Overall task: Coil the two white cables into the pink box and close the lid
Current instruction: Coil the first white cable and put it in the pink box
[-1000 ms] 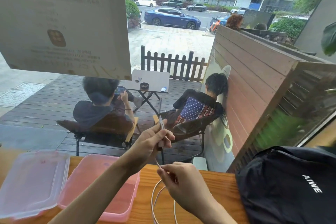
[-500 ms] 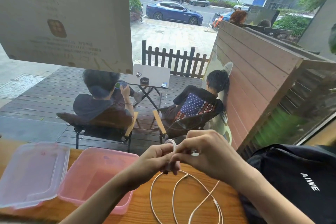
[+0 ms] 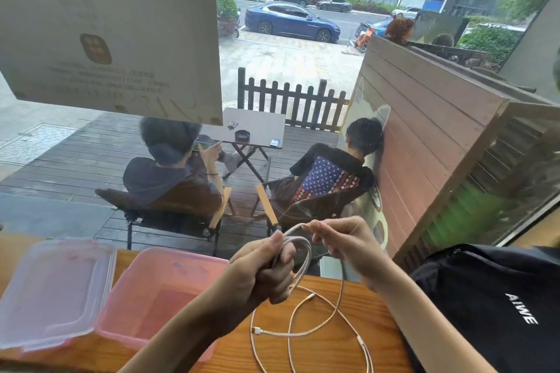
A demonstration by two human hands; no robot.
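Above the wooden counter, my left hand (image 3: 266, 269) is closed on several loops of a white cable (image 3: 306, 260). My right hand (image 3: 345, 245) pinches the same cable at the top of the loop, just right of the left hand. The rest of the white cabling (image 3: 303, 333) trails down and lies in loose curves on the counter, with connector ends showing; I cannot tell one cable from the other there. The open pink box (image 3: 163, 288) stands left of my hands. Its clear lid (image 3: 54, 288) lies flat beside it, further left.
A black bag (image 3: 497, 306) with white lettering fills the counter's right side. The wooden counter (image 3: 333, 354) ends at a window. Outside, two people sit in chairs on a deck. A paper sign (image 3: 106, 27) hangs on the glass at upper left.
My hands have drawn a little apart, and a cable loop now stands open between them. My left hand holds more turns than before. The loose cable on the counter has shifted.
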